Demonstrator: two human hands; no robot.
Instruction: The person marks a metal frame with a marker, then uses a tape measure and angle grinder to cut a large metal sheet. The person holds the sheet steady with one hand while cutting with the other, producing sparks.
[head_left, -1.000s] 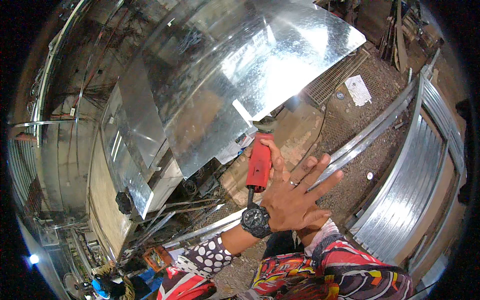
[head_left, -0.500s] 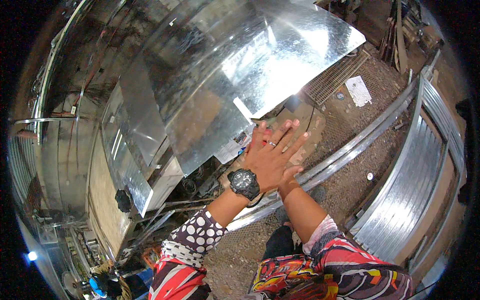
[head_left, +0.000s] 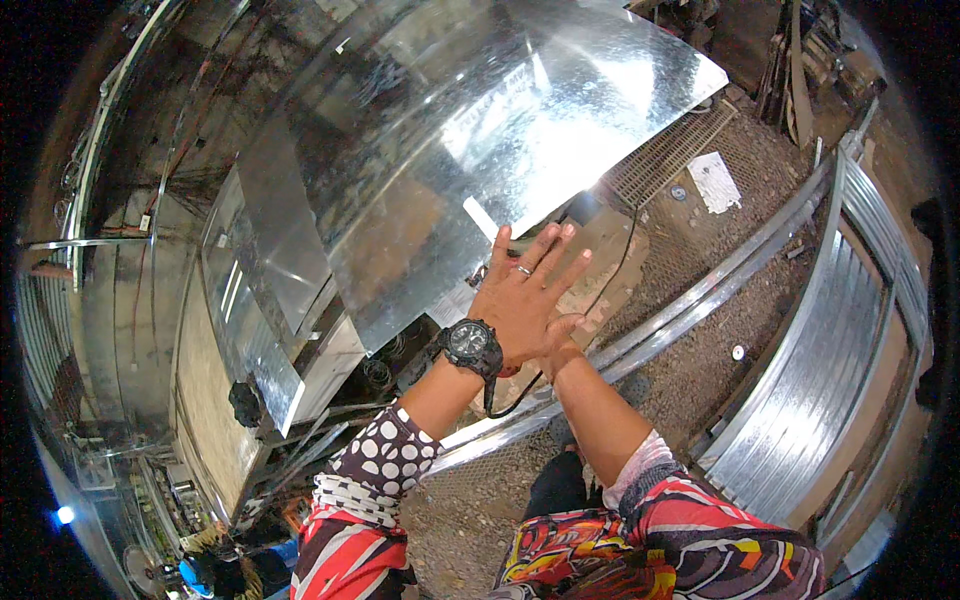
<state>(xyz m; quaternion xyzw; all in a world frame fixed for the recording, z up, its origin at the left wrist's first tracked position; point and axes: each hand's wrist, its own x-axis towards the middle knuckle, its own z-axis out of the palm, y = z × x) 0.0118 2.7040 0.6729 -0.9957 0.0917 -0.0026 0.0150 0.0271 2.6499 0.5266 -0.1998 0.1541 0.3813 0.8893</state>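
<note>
My left hand (head_left: 520, 310) is stretched flat with its fingers spread, a ring on one finger and a black watch (head_left: 470, 345) at the wrist. It lies over my right hand (head_left: 553, 352), whose fingers are hidden beneath it. No held object shows in the left hand; whether the right grips anything cannot be seen. Just beyond the fingertips is the near edge of a large shiny metal sheet (head_left: 420, 250), with a narrow white strip (head_left: 480, 219) at that edge. A black cable (head_left: 622, 262) runs past the hands on the right.
Long metal channels (head_left: 690, 288) cross the gravel floor diagonally below the hands. Ribbed metal panels (head_left: 800, 375) are stacked at the right. Beyond lie a steel grating (head_left: 670, 160) and white paper (head_left: 715, 183). A person in a blue cap (head_left: 195, 575) is at the lower left.
Both hands have shifted slightly left, the left one still spread over the right. More of the black cable shows beside them. Red showing behind the fingers is now mostly covered.
</note>
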